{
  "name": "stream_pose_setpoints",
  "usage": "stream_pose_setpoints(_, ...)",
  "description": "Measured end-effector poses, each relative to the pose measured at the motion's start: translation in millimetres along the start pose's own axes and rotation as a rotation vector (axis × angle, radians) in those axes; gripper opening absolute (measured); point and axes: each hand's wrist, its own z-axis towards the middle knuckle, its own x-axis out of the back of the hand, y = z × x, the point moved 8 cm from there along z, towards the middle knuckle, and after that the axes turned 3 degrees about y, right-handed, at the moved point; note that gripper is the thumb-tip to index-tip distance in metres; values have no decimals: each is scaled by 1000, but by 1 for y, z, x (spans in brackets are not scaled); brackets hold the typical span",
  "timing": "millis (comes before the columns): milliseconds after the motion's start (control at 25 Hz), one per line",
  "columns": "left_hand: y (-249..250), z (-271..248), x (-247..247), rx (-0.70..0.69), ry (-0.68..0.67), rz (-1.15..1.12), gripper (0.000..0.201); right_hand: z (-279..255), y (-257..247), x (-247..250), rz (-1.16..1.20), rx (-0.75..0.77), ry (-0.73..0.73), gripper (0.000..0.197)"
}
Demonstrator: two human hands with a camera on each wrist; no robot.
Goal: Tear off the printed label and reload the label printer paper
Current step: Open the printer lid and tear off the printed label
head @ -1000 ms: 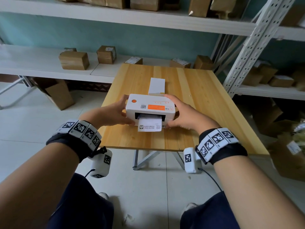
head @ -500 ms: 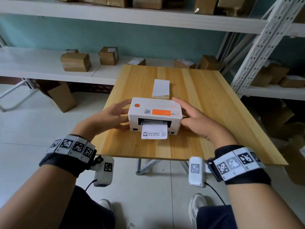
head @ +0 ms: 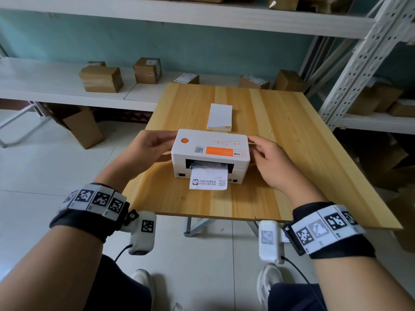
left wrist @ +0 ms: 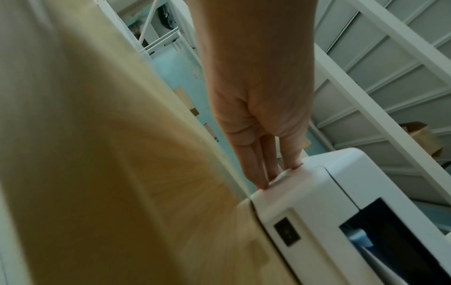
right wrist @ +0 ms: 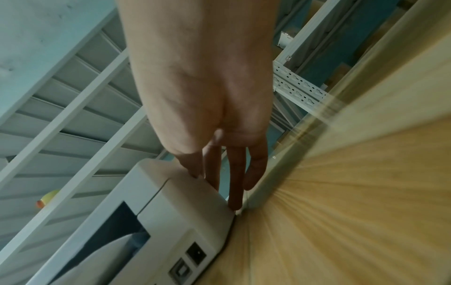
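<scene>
Both our hands, left hand [head: 149, 146] and right hand [head: 270, 162], press straight fingers against the white plastic label printer [head: 211, 153] mid-desk; its printed paper label [head: 208, 179] hangs untorn, likely pinched off next.

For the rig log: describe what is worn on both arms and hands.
Hands bare, forearms uncovered. Left wrist band and right wrist band: black straps carrying white tiles with black square-code markers. A white camera pod hangs under each, with a black cable.
</scene>
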Motion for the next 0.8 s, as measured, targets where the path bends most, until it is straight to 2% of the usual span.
stream_pose_setpoints(160,1,-2,-2,-18,19,-1,36,2,3,0,-21,17,1,41)
stream_pose_setpoints(520,-1,-2,-9,23,-58,-9,35,0,-2,3,-49,63,85,40)
stream_pose_setpoints(800,-1,-4,-10,-26,-34,39,36,0,3,3,-64,61,86,34)
